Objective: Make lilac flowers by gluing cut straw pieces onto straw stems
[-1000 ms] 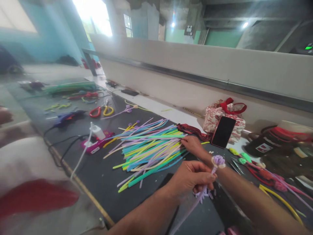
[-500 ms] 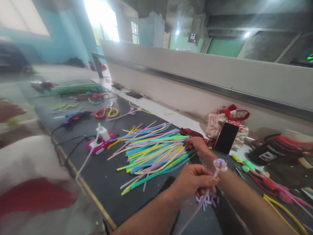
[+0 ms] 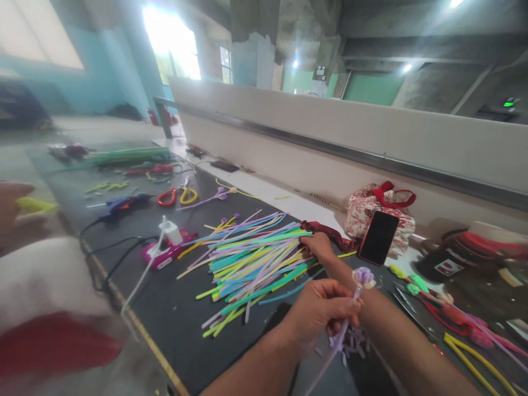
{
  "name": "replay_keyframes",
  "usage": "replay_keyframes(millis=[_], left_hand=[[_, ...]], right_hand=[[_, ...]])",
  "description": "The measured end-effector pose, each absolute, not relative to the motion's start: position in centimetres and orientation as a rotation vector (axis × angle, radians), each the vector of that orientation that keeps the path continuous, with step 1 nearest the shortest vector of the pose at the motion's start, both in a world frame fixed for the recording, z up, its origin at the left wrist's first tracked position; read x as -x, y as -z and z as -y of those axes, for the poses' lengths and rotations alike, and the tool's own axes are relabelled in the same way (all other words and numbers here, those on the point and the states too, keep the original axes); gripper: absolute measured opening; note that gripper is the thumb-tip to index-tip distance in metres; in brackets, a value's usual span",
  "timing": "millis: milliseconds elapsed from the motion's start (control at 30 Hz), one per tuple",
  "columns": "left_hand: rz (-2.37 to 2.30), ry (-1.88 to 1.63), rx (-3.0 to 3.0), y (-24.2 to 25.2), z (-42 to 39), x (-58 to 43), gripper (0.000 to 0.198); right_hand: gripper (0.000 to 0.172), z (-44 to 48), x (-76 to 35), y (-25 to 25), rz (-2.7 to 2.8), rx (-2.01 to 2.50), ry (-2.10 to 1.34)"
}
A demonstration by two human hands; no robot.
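Observation:
My left hand (image 3: pixel 324 308) is closed in a pinch around the stem of a pipe-cleaner flower (image 3: pixel 363 276). The flower has a small purple head with cream bits at its base, and its lilac stem runs down toward me. Beyond it, my right hand (image 3: pixel 317 246) lies at the right end of a spread pile of pipe cleaners (image 3: pixel 251 264) in purple, blue, green, yellow and cream. Its fingers are curled onto the ends, with the fingertips partly hidden. Short purple pipe-cleaner pieces (image 3: pixel 350 346) lie on the dark table beneath my left hand.
A phone (image 3: pixel 378 237) leans on a patterned bag (image 3: pixel 357 206) at the right, beside a dark container (image 3: pixel 447 258). Left of the pile are a pink power strip (image 3: pixel 159 256) with cords, a glue gun (image 3: pixel 127 203) and scissors (image 3: pixel 167 198). Another person's hand (image 3: pixel 14 203) shows at far left.
My right hand has shifted left along the pile's end, and some pipe cleaners have moved; a blue one now lies apart at the near side. My left hand still holds the flower.

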State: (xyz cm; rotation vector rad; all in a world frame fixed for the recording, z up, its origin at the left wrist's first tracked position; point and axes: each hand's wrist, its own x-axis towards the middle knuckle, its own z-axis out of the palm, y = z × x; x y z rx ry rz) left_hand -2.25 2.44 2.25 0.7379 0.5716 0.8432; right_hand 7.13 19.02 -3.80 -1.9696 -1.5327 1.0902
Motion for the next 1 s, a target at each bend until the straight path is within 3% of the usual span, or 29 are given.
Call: replay_keyframes(millis=[333,633,767,1000], left_hand=[[-0.57,-0.871,-0.712,-2.3,-2.6,2.2,0.02],[-0.643,-0.875,-0.713,-2.5,-2.9,2.1,0.031],[-0.672,-0.88,-0.709,-2.3,-3.2,2.2,0.033],[-0.688,-0.923,-0.71,-2.2,-3.3,2.5,0.03]], right_hand=[[0.029,-18.0,-7.8,0.9,1.363,1.705,-1.148],[0.026,-17.4,-10.4,-3.8,1.259,1.337,-1.094],[0.018,-16.9,-11.4,-7.1,1.26,1.185,-0.956],[0.007,-10.2,-16.4,-17.4,1.19,0.94,-0.445]])
